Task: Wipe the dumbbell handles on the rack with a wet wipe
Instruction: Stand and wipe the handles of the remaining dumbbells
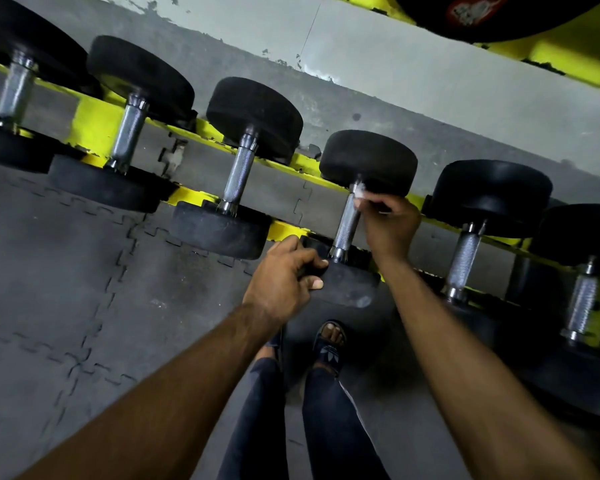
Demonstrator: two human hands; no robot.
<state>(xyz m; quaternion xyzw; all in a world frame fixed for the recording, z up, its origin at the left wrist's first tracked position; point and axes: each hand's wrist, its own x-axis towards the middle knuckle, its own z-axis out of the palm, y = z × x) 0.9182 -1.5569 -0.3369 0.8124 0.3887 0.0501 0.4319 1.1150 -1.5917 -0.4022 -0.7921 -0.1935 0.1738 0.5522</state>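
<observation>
The right hand (pixel 390 225) pinches a white wet wipe (pixel 360 192) against the far end of a chrome dumbbell handle (pixel 347 225), just below the dumbbell's far black head (pixel 368 161). The left hand (pixel 281 282) curls its fingers over the near head (pixel 350 285) of the same dumbbell. The dumbbell lies across the yellow rack (pixel 90 123), in a row with others. A neighbouring dumbbell (pixel 239 174) sits close on the left and another (pixel 463 261) crowds the right wrist. Grey interlocking floor mats (pixel 66 271) lie below, and a sandalled foot (pixel 331 341) stands under the rack's edge.
</observation>
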